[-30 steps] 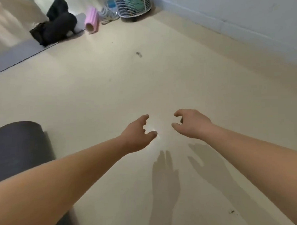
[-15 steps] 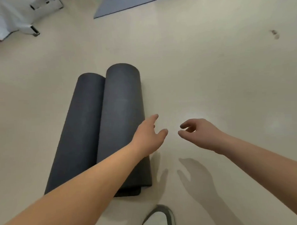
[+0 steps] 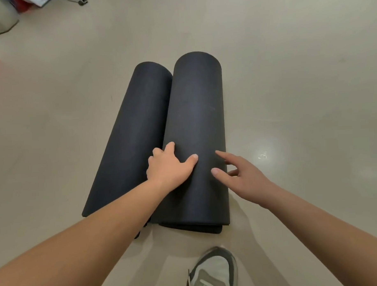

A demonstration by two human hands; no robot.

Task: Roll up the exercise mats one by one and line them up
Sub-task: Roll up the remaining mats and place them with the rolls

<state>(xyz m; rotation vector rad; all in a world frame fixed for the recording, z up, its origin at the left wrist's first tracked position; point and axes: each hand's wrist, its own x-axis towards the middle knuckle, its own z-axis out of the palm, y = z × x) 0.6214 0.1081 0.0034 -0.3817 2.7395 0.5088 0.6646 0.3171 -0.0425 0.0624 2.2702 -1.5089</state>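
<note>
Rolled mat, dark and thick, lies lengthwise on the floor directly beneath both hands, its far end well beyond the fingertips and its near end just short of a grey-and-white shoe. On the outer side of the left fingers lies the neighbouring roll, touching it along the far stretch and angling away nearer the wrists. The left hand grasps the rolled mat: its fingers curl down into the groove between the two rolls while the thumb lies across the top. The right hand is released, its fingers straight and spread, with forefinger and thumb on or barely off the opposite flank; I cannot tell which. Rolling looks finished for these two, so the step in hand seems to be lining them up. A loose flap shows under the near end, below the wrists. The next move probably calls for a hold from both sides, then a small shove or turn to set the rolls parallel, keeping that flap pinned underneath so the roll does not spring open.
</note>
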